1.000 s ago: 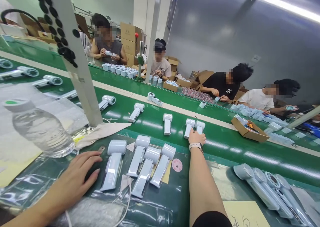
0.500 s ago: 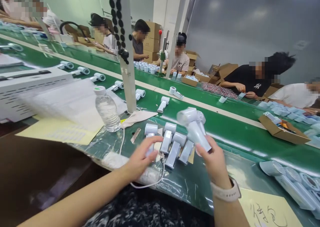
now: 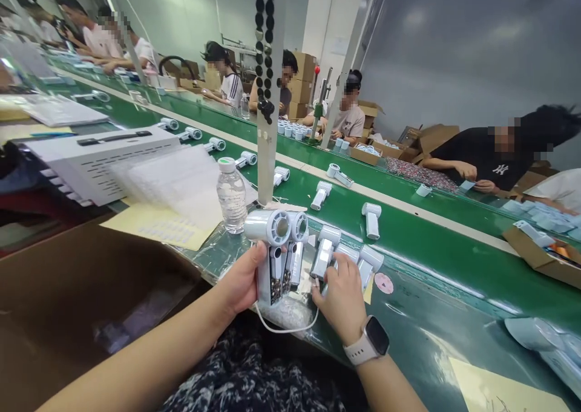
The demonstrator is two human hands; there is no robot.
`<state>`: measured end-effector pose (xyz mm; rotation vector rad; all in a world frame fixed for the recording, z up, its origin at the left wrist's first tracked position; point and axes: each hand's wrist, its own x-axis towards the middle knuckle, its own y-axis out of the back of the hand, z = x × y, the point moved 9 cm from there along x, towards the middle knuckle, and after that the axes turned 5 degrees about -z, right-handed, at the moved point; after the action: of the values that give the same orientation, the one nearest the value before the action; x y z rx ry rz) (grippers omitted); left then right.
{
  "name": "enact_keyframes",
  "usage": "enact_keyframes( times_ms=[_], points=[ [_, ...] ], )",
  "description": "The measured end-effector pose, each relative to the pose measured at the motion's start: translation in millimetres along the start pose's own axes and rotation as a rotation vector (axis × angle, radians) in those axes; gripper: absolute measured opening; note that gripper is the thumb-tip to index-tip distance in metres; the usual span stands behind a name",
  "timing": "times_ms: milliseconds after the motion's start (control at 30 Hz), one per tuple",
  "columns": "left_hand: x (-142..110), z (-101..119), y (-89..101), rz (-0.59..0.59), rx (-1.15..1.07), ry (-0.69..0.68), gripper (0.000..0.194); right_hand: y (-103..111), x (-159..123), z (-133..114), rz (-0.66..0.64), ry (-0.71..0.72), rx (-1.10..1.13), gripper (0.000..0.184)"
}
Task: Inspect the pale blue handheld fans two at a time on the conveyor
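A pair of pale-blue handheld fan units point(image 3: 272, 261) up in the left hand point(image 3: 242, 279), just above the near edge of the green conveyor belt point(image 3: 431, 255) — round heads toward the camera, dark circuit boards bare along the handles. Left fingers point(image 3: 261, 251) closed firmly around the handles. Right hand point(image 3: 340, 297) just beside them, its fingers point(image 3: 338, 273) curled down onto a cluster of similar fan units point(image 3: 345, 261) lying on a clear plastic sheet point(image 3: 218, 261) — touching them, though whether gripping or only resting, impossible to tell. On the right wrist, a white smartwatch point(image 3: 367, 339). Below the held units, a thin white cable point(image 3: 285, 328) in a loose loop. Just past the left hand, an upright clear water bottle point(image 3: 232, 197); farther left, a white vented casing point(image 3: 104, 164) beside pale yellow paper point(image 3: 158, 233). More fan units spaced along the belt toward the far end. Off to the far right, a cardboard box point(image 3: 540, 258), and across the belt, a co-worker in a black T-shirt point(image 3: 481, 158), hands on a small pale piece.
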<state>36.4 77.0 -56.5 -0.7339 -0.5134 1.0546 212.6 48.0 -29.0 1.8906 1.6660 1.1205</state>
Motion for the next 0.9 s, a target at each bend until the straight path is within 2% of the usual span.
enact_keyframes(
  times_ms=[133, 200, 300, 367, 500, 667, 800, 900],
  points=[
    [-4, 22, -9.5, -0.030, 0.051, -0.061, 0.052, -17, -6, -5, -0.083, -0.009, 0.120, 0.011],
    [-4, 28, -17.7, -0.059, 0.053, -0.083, 0.060, -26, -16, -15, -0.251, -0.018, 0.285, 0.012],
    [1, 33, -29.9, -0.085, 0.049, -0.148, 0.064, -48, -39, -38, -0.610, -0.084, 0.692, 0.023],
    [5, 32, -37.1, -0.084, 0.044, -0.190, 0.062, -54, -47, -51, -0.701, -0.136, 0.888, 0.034],
    [10, 26, -50.5, -0.103, 0.002, -0.207, 0.064, -53, -44, -58, -0.618, -0.149, 0.950, 0.050],
    [10, 20, -58.8, -0.117, 0.008, -0.189, 0.064, -53, -48, -59, -0.489, -0.150, 0.997, 0.053],
    [9, 23, -54.9, -0.077, 0.052, -0.255, 0.066, -65, -56, -58, -0.394, -0.285, 1.253, 0.052],
    [8, 27, -48.7, -0.030, 0.071, -0.298, 0.065, -71, -57, -59, -0.390, -0.326, 1.334, 0.051]
  ],
)
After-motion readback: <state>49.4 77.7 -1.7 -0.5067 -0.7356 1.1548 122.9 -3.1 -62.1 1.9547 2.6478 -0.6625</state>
